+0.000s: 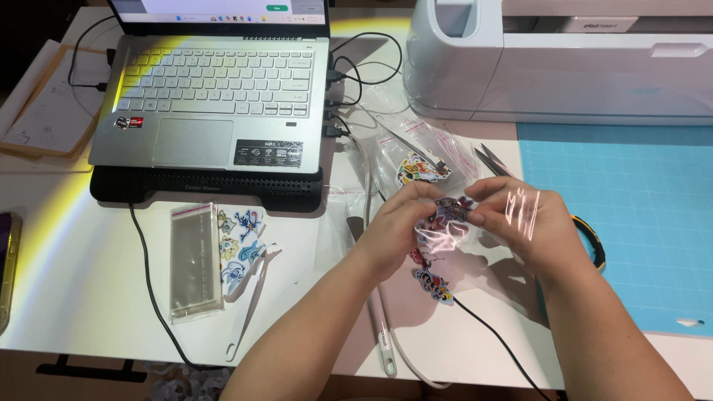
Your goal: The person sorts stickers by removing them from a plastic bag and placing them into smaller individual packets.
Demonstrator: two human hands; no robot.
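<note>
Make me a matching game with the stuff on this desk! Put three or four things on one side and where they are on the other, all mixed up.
Things:
1. silver laptop
2. blue gridded cutting mat
3. stack of clear plastic sleeves
4. small clear bag with colourful stickers

Places:
A. flat on the white table, left of loose cartoon stickers
B. between the left hand and right hand
C. on a black cooling stand
D. at the right, in front of the white cutting machine

Pairs: 1-C, 2-D, 3-A, 4-B
</note>
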